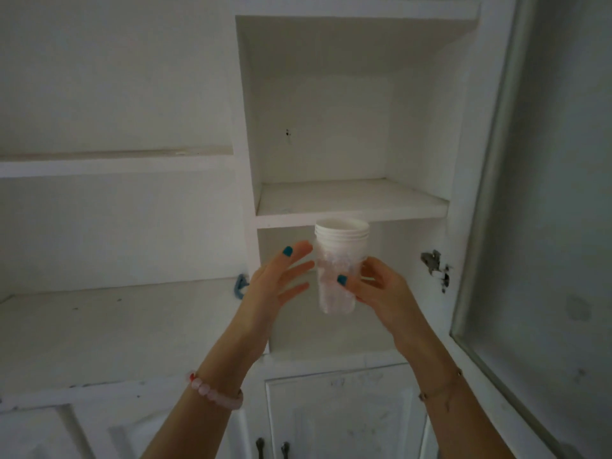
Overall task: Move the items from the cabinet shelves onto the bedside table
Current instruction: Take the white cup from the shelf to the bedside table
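Note:
A stack of white plastic cups in a clear wrapper (337,260) is held upright in the air in front of the white cabinet's lower right shelf (331,339). My right hand (374,289) grips the stack from the right, thumb across its front. Just left of the stack, my left hand (281,276) has its fingers straight and spread, the fingertips at or near the stack's side. The bedside table is out of view.
The upper right shelf (351,200) and the wide left shelf (116,323) look bare. An open cabinet door (530,226) stands at the right. A small blue object (241,286) sits at the left shelf's right end. Closed lower doors with dark handles (271,447) lie below.

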`<state>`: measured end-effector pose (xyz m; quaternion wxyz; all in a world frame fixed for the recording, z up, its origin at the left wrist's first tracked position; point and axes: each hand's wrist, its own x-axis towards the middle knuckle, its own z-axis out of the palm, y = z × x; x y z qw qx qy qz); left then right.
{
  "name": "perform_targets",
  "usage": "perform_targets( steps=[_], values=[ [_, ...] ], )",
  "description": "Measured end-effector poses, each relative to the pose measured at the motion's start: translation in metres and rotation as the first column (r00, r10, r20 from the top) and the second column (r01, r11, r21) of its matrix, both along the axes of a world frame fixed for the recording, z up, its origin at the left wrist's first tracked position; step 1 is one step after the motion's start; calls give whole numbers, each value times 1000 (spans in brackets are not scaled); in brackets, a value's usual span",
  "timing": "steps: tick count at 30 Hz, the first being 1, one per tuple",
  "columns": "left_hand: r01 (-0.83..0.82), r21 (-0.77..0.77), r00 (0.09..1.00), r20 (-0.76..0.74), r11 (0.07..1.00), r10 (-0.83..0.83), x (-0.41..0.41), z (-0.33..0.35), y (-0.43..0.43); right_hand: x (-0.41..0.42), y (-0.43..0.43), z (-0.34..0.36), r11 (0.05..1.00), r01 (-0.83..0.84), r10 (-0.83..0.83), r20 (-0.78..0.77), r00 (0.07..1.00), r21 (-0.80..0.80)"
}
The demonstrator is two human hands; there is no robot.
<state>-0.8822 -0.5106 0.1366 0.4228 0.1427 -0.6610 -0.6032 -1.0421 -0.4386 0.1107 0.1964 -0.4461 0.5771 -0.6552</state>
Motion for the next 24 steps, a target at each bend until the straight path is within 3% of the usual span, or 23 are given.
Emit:
perform_targets(
  steps=[6, 11, 16, 24],
  values=[
    [-107, 67, 994, 15, 992, 106, 43, -27, 16, 33, 4, -30, 993, -97, 103, -82, 991, 72],
    [-293, 126, 956, 50, 948, 289, 111, -57, 39, 89, -7, -57, 944, -300, 317, -120, 941, 137],
    [-518, 148, 856, 89, 843, 510, 189, -71, 71, 168, -15, -72, 831, -519, 546, -120, 829, 199],
    [-714, 200, 692, 51, 671, 720, 310, -85, 137, 297, 1, -88, 679, -691, 732, -166, 660, 247]
  ],
)
